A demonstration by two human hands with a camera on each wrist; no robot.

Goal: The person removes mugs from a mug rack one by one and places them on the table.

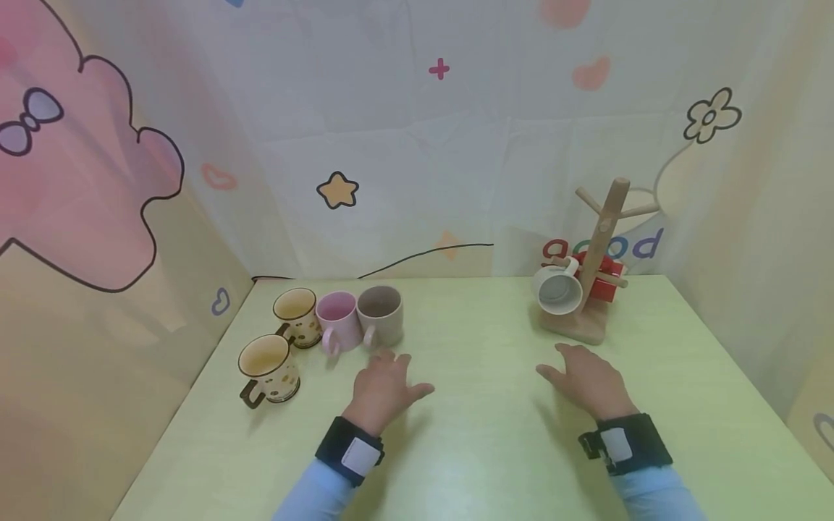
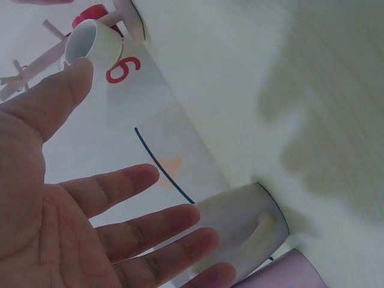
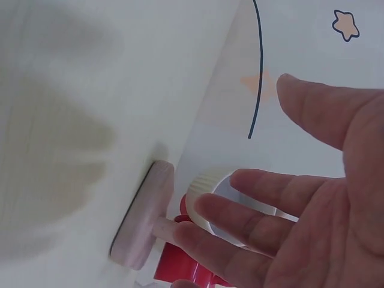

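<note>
My left hand (image 1: 383, 391) hovers over the table with fingers spread, just in front of the grey mug (image 1: 381, 317). In the left wrist view its fingers (image 2: 156, 231) overlap that mug, and nothing lies in the palm. A pink mug (image 1: 340, 322) stands at the grey one's left side. Two cream patterned mugs with brown handles, a rear one (image 1: 296, 316) and a front one (image 1: 270, 367), are farther left. My right hand (image 1: 591, 380), fingers extended and holding nothing, is before a wooden mug tree (image 1: 602, 239). A white mug (image 1: 559, 289) hangs from a low peg of it.
Behind the mug tree is a red object (image 1: 606, 282), partly hidden by the post. The pale table (image 1: 469, 434) ends at a printed cloth backdrop (image 1: 417, 145), which also covers both sides. Black bands with cameras sit on both wrists.
</note>
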